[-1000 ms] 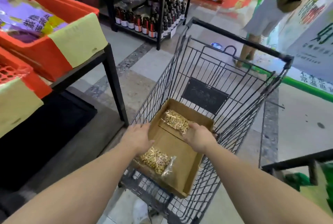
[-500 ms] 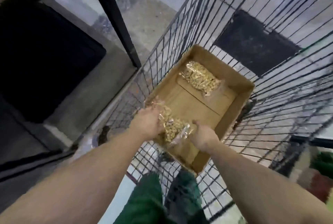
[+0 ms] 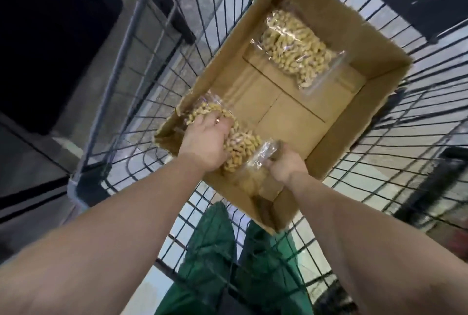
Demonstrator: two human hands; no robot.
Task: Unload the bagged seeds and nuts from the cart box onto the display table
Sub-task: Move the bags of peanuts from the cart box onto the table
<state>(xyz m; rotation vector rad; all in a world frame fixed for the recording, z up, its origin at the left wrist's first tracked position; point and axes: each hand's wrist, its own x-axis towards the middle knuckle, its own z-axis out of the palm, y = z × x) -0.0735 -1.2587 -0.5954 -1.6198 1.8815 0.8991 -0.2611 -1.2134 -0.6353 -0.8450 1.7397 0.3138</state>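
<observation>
An open cardboard box (image 3: 374, 102) lies in the wire cart (image 3: 141, 66). At its near corner a clear bag of pale nuts (image 3: 240, 147) is held by both hands. My left hand (image 3: 205, 140) grips the bag's left side from above, fingers curled into it. My right hand (image 3: 283, 165) pinches the bag's clear plastic end on the right. A second clear bag of nuts (image 3: 296, 51) lies flat at the box's far end, untouched.
The cart's wire walls rise close around the box on all sides. A dark table leg (image 3: 177, 23) and a black mat (image 3: 50, 36) lie on the floor to the left. My green trousers (image 3: 215, 251) show through the cart's near end.
The view has tilted further down and closer to the box. Both hands came off the box rim onto the near bag and now hold it by both ends.
</observation>
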